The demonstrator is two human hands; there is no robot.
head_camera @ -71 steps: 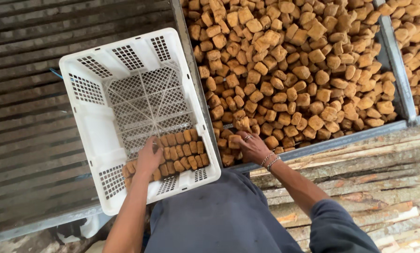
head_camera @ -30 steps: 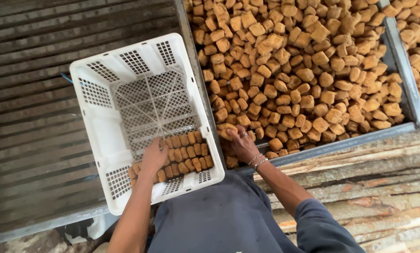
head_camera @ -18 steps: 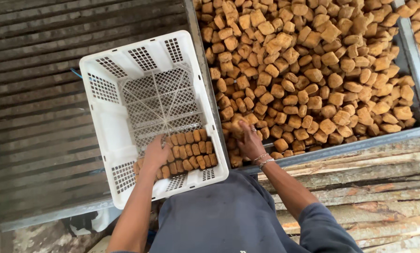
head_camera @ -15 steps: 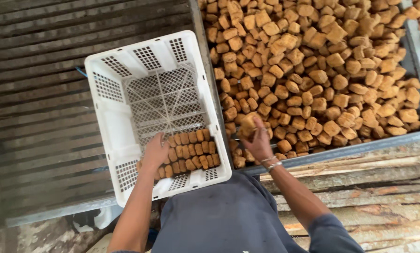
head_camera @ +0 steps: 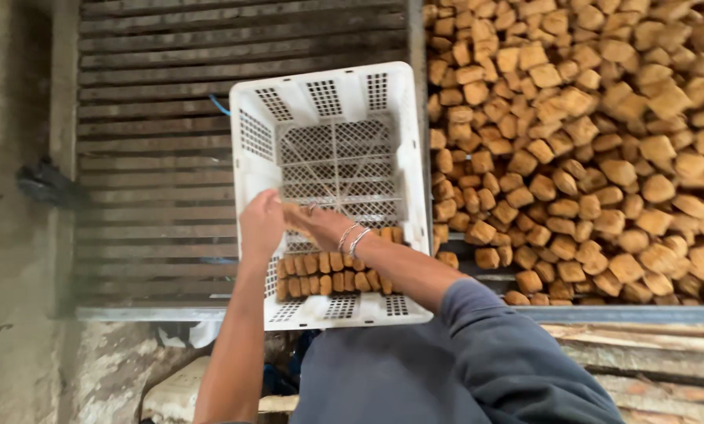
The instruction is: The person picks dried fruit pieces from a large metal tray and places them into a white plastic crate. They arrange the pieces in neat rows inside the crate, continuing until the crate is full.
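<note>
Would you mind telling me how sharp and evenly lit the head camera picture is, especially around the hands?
Head view: soft, even daylight with no glare or hard shadows; the left hand and right hand are motion-blurred over the white perforated plastic crate, so what they hold is unclear; the crate and the heap of brown fried blocks look fairly sharp; the left edge is dimmer.

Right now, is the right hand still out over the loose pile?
No, the right hand is over the white crate, beside the left hand, away from the loose pile.
</note>
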